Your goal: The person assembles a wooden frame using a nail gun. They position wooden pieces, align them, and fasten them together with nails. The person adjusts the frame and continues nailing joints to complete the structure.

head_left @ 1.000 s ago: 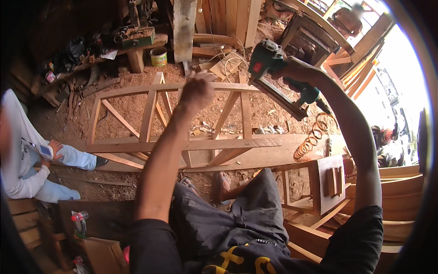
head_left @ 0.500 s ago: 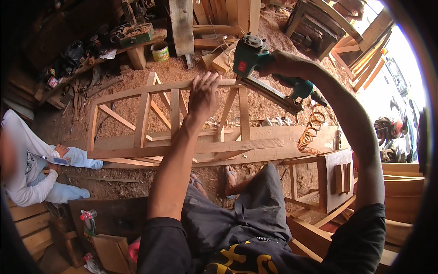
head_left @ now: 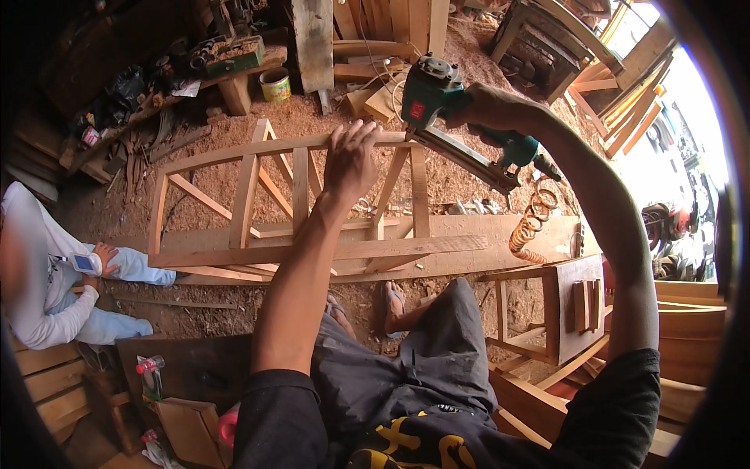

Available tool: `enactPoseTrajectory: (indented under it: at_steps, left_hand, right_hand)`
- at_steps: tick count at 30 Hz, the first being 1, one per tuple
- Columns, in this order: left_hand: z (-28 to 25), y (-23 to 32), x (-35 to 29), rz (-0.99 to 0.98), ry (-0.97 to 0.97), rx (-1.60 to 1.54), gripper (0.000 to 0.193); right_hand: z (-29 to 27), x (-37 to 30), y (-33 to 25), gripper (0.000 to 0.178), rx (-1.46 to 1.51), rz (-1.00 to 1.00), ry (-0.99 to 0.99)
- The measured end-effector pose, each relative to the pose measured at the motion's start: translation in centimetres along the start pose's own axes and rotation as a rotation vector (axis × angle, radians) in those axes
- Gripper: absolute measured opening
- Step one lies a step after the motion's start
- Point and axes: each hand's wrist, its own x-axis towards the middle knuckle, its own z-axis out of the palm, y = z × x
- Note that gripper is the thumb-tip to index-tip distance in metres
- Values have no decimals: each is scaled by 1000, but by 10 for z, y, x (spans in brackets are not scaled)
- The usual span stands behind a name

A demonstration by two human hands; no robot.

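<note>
- I see my left hand (head_left: 351, 160) laid flat, fingers spread, on the curved top rail (head_left: 258, 146) of the wooden frame (head_left: 312, 250), pressing down near the rail's right end.
- My right hand (head_left: 500, 109) is wrapped tight round the grip of the green nail gun (head_left: 437, 98); its long magazine slants down to the right, and the orange coiled hose (head_left: 531, 223) hangs below it.
- The gun's nose sits at the right end of the top rail, just beside my left fingertips, above the upright slat (head_left: 419, 191).
- The frame lies straight ahead of me on the sawdust floor (head_left: 234, 313), its long axis running left to right across my view, the top rail on the far side and the flat bottom rail (head_left: 312, 254) nearer my knees.
- Both hands crowd the frame's right end; the right one, with the tool, is nearer the joint, and the left end lies well apart from either.
- A seated person in a white sleeve (head_left: 47, 313) is at the far left, away from the frame.
</note>
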Motion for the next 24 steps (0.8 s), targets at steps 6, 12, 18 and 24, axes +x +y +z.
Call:
enactPoseTrajectory:
  at_steps: [6, 12, 18, 24]
  left_hand:
    - [1, 0, 0, -24, -16, 0, 57]
    - [2, 1, 3, -20, 17, -28, 54]
    - [-1, 1, 1, -19, 8, -20, 56]
    - [0, 2, 1, -2, 38, -22, 54]
  right_hand:
    - [-15, -4, -4, 23, -48, -84, 57]
    - [-22, -4, -4, 23, -9, -66, 23]
    - [-6, 5, -2, 22, -91, -14, -5]
    - [-3, 8, 0, 21, -71, 23, 12]
